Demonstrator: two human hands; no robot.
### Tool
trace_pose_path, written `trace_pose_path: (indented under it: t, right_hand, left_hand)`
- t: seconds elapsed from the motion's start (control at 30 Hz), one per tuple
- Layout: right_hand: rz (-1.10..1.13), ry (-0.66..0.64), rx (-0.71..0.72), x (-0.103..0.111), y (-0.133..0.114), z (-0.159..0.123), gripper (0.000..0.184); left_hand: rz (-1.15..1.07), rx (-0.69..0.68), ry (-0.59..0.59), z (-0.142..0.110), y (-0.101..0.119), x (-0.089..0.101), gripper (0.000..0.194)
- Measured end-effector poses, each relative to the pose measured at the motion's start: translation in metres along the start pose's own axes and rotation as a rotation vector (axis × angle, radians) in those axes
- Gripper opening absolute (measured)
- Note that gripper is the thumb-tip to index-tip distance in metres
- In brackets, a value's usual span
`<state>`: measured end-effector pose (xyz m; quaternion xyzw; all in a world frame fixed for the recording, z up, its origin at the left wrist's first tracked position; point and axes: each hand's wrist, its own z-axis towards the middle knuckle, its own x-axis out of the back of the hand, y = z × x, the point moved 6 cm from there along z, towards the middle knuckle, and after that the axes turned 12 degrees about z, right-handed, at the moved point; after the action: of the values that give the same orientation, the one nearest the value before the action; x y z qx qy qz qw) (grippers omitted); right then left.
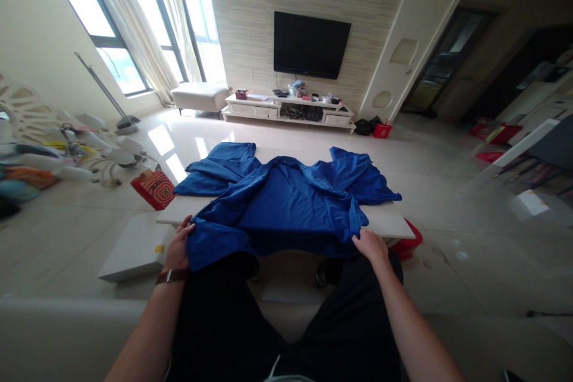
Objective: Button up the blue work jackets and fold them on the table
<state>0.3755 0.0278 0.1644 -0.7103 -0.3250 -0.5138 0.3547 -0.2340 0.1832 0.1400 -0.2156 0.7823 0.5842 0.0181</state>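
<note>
Head cam: holds near-L corner of blue garment [290,197] in L hand [178,245], closed on cloth, & near-R edge in R hand [371,245], closed likewise. Has it spread on white table [389,224], w/ bunched folds out to both sides & near part drooping over front edge, by dark trousers [210,322]. Wears brown wristband [172,276] on L. Shows white box [132,248] & red bag [154,189] to L, TV [311,45] on far wall [250,18].

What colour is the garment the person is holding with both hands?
The garment is plain deep blue, seen best in the head view.
</note>
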Motion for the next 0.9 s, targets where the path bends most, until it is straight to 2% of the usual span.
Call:
trace_pose_path:
  t: [0.23, 0.7, 0.9]
  right_hand:
    - [-0.013, 0.001, 0.011, -0.0018, 0.0, 0.0013, 0.043]
    - [-0.017, 0.001, 0.012, 0.0013, -0.0022, -0.0023, 0.042]
    - [-0.003, 0.0, 0.009, 0.0014, -0.0027, -0.0026, 0.042]
  left_hand:
    - [0.0, 0.006, -0.001, 0.0003, 0.0011, -0.0002, 0.057]
    - [0.009, -0.021, 0.016, -0.0038, 0.003, -0.0012, 0.052]
    - [-0.012, -0.008, 0.004, -0.0029, 0.0025, -0.0014, 0.055]
